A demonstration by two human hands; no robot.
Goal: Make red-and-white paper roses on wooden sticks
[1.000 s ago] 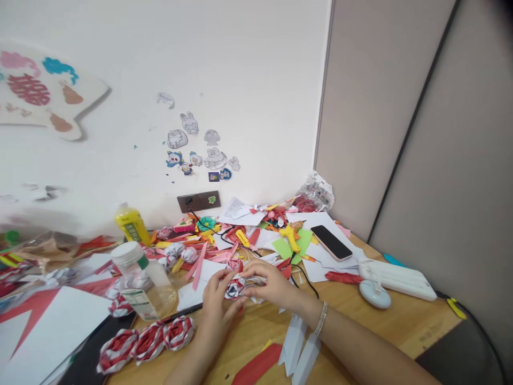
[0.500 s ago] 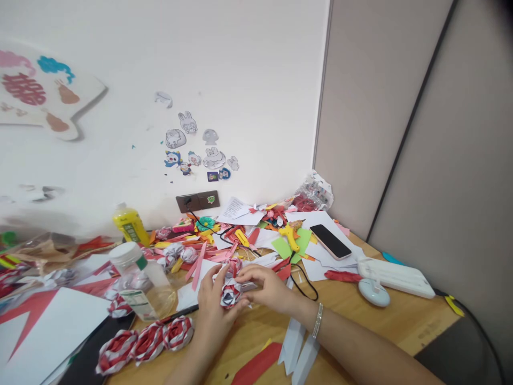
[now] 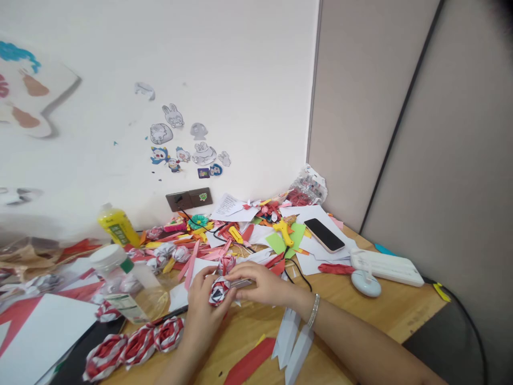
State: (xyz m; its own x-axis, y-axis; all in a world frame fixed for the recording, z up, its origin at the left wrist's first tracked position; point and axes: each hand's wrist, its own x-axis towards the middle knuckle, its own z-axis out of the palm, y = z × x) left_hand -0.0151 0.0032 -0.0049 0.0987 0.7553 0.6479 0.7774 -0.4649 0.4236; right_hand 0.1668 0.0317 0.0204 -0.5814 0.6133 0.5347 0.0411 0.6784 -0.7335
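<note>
Rolling a paper rose point(image 3: 219, 291) between both hands, low over the worktop point(image 3: 385, 315) near its front edge. Left hand point(image 3: 204, 310) cups the red-and-white coil from below and the left, fingers closed around it. Right hand point(image 3: 262, 283) comes in from the right, thumb and forefinger pinched on the coil's outer edge and on a pale strip point(image 3: 240, 283) that runs out from it; a bracelet point(image 3: 312, 310) sits on that wrist.

Three finished roses point(image 3: 134, 347) lie in a row to the left front, touching one another. A clear jar point(image 3: 128, 283) with a white lid stands just behind them, a yellow bottle point(image 3: 114, 224) farther back by the wall. Scraps of red, pink and white paper cover the middle. A yellow glue gun point(image 3: 284, 232) rests on green paper well behind the hands, a phone point(image 3: 324, 234) to its right, white strips point(image 3: 292, 347) near the right forearm.

Judgement on doing this well: keep the left grip firm but not crushing so the spiral does not spring loose, feed the strip flat and taut with the right, and keep layers level at the base so the bloom sits like its neighbours.
</note>
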